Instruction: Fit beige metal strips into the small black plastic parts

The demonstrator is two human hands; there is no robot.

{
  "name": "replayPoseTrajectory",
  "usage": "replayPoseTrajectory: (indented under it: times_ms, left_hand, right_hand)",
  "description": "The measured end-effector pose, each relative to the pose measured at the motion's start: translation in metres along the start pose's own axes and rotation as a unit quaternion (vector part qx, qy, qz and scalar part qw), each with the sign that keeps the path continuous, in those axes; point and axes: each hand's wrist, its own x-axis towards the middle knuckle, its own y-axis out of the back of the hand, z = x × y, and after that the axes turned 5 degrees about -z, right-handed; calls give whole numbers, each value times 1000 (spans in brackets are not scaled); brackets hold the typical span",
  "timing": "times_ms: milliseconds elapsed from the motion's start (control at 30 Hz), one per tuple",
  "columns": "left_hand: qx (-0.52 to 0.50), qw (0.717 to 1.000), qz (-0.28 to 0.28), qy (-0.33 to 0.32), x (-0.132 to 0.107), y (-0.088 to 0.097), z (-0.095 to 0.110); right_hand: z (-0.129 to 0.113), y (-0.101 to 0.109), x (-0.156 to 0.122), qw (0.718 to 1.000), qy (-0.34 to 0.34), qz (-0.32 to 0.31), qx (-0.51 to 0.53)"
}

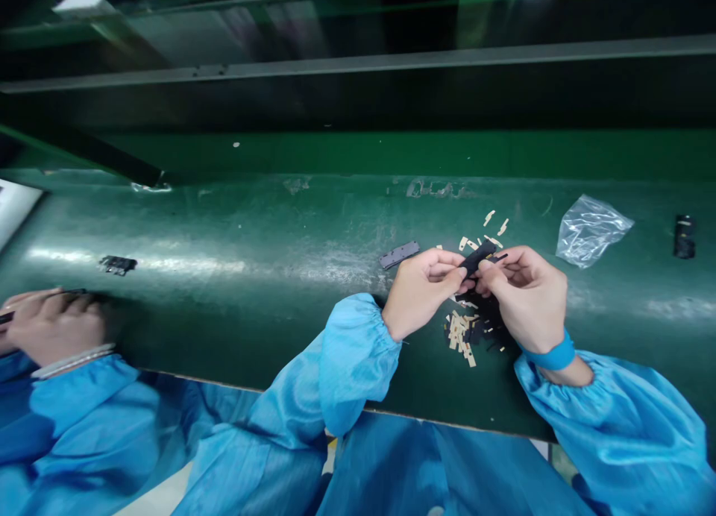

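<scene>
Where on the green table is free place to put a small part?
Free: between the gray plate and the leftmost loose black piece; also between the clear bag and the rightmost black part. Crowded: pale strips and black bits by the right hand.

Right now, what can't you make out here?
In the head view:
Black part: partly hidden by the left hand and right hand.
Dark item by the co-worker's hand: cut by the picture's left edge.
Dark pieces: too small to tell apart.
Shapes behind the grey rail: blurred.
</scene>
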Motion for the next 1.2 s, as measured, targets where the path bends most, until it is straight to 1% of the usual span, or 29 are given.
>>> replayPoseTrajectory:
  times_ms: [333, 500, 800, 1067, 1133, 1200]
  left_hand:
    - [13, 1000, -2, -20, 0, 1, -2]
    - [24, 999, 6, -22, -2, 1, -3]
    - [30, 999, 5, -28, -7, -2, 1]
    - [34, 999, 8, -29, -9, -1, 0]
    - [35, 999, 8, -29, -9, -1, 0]
    - [38, 999, 8, -31, -8, 0, 0]
  right_hand:
    - [-1, -2, 0, 1000, -1, 4, 5]
    - [-1, -3, 0, 1000, 1, 1, 4]
    - [-1, -5, -3, 1000, 5, 8, 15]
    - [14, -3, -8, 996, 45, 20, -70]
    - [16, -2, -8, 990, 71, 23, -116]
    - [16, -1, -7, 975, 113, 33, -189]
